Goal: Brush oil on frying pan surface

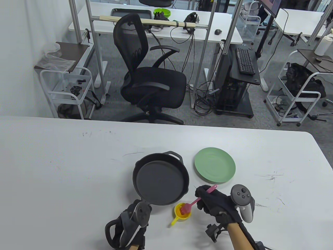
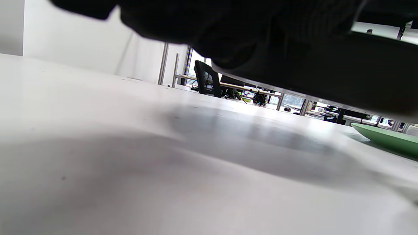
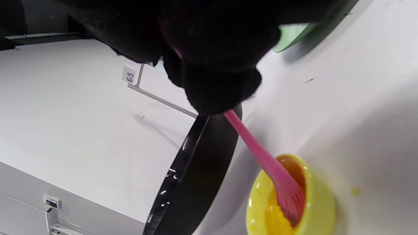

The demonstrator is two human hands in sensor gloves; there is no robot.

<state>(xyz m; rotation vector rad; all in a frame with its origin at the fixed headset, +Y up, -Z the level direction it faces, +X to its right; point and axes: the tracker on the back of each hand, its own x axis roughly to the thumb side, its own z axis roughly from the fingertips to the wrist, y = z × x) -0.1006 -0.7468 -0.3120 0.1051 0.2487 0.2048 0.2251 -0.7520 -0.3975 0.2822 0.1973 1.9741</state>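
Your right hand (image 1: 216, 201) has its fingers curled round the handle of the pink brush (image 1: 193, 203), and the bristle head sits down inside the small yellow oil cup (image 1: 182, 211), which stands on the white table (image 1: 65, 169) just beside the near rim of the frying pan (image 1: 160, 179). The right wrist view shows the bristles lying in yellow oil against the cup's inner wall.

Your left hand (image 1: 132, 224) is at the pan's handle end, near the table's front edge. The tracker covers the fingers from above and the left wrist view shows only dark glove, so I cannot tell whether that hand grips the handle or merely rests there.

The first risk is the cup — it looks light, and nothing holds it. If you drag the brush sideways against its wall instead of lifting straight up, it may tip or skid and spill oil on the table. A yellow spot already lies on the table beside the cup.

The second is dripping: a loaded brush carried over the gap to the pan may shed oil on the way, so let it drain against the cup's lip.

The third is the pan sliding under the brush strokes if your left hand is not truly holding it — the green plate (image 1: 215, 168) stands close by on the right.
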